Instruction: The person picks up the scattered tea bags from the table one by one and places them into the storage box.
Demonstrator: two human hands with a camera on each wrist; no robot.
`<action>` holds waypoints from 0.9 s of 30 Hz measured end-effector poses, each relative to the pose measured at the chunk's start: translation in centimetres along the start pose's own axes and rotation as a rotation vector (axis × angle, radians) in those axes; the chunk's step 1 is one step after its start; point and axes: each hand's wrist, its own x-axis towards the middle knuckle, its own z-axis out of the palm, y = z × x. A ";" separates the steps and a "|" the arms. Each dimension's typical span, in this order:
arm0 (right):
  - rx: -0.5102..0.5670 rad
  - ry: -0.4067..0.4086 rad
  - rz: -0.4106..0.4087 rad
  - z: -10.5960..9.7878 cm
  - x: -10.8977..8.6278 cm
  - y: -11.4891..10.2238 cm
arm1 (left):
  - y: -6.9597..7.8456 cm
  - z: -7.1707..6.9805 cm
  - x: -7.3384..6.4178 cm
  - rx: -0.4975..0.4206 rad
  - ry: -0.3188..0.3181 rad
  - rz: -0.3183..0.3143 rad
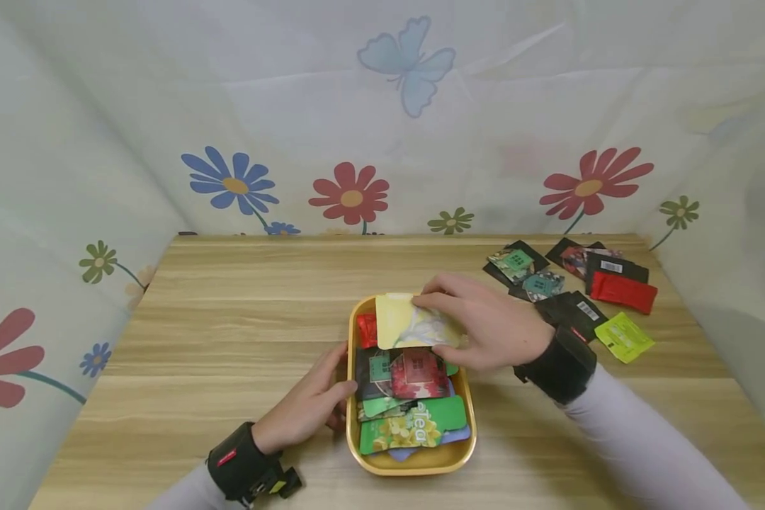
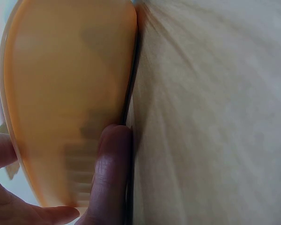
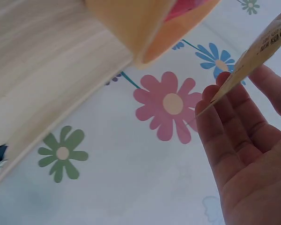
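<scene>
A yellow plastic container stands on the table, holding several tea bag packets. My left hand holds its left side, thumb at the rim and fingers along the outer wall. Over the container's far end, my right hand pinches a pale yellow tea bag packet between thumb and fingers. In the right wrist view this packet is seen edge-on above the fingers. Inside lie a green packet lettered "Tea", a red flowered packet and a black one.
To the right on the wooden table lie several black packets, a red packet and a lime-green packet. A white cloth printed with flowers hangs behind and on both sides.
</scene>
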 end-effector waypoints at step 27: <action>-0.146 -0.161 0.684 -1.9 -15.6 10.5 | 0.4 0.1 0.1 -0.022 -0.002 -0.029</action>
